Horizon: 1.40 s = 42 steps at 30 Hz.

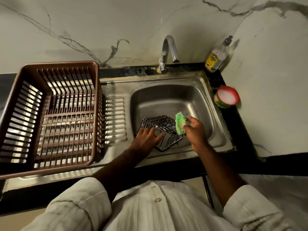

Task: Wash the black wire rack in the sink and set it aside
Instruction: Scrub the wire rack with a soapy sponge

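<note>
Steel sink [166, 95] in black counter [241, 130], marble walls [100, 22]: my left hand [145, 140] flat on the rack [160, 121], right hand [196, 132] gripping sponge [180, 125].

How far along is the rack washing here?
Done: the black wire rack sits in the sink. In hand: the left hand steadies it while the right hand holds a green sponge against it. Left: rinsing, since no water runs from the tap, then setting it aside.

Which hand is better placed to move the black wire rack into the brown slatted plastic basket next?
Probably left. The left hand rests on the black wire rack and is on the side of the brown slatted plastic basket; the right hand is busy gripping the green sponge.
</note>
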### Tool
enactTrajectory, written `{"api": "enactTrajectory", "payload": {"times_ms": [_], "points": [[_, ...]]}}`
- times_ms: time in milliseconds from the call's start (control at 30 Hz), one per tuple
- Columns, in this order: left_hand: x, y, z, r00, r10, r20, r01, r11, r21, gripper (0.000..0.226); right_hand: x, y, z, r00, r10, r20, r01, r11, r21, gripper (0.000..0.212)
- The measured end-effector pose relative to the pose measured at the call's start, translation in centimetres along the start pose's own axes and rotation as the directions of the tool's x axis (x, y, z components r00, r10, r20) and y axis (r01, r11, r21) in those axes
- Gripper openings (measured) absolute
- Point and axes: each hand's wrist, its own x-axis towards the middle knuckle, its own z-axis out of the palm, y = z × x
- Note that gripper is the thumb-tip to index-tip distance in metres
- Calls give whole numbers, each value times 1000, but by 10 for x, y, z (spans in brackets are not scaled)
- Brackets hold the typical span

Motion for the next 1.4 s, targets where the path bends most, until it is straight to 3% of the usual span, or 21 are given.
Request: {"api": "enactTrajectory", "payload": {"times_ms": [233,433,600,767,900,1133,1267,1400], "points": [[6,1,-1,998,-28,65,29,999,-22,30,-3,-14,-6,975,-220,-29,207,950,-234,31],[17,-5,-13,966,-17,258,23,999,-24,49,8,-14,-4,937,-342,70,343,861,-375,31],[23,2,-19,916,-125,381,201,966,-165,61,7,-13,5,886,-423,191,464,786,-410,36],[16,17,-18,937,-243,253,299,929,-216,59,-4,-8,14,826,-443,349,560,717,-415,35],[20,13,-12,930,-332,160,367,880,-303,60,-9,-7,11,818,-429,384,566,721,-399,33],[30,10,-10,901,-421,103,431,843,-321,29,-3,-8,9,793,-432,431,585,739,-335,19],[30,7,4,928,-372,31,366,888,-278,43,6,-10,6,767,-446,461,616,713,-335,19],[30,7,9,939,-343,-17,327,909,-260,42,22,-8,6,746,-435,504,641,675,-366,21]]}}
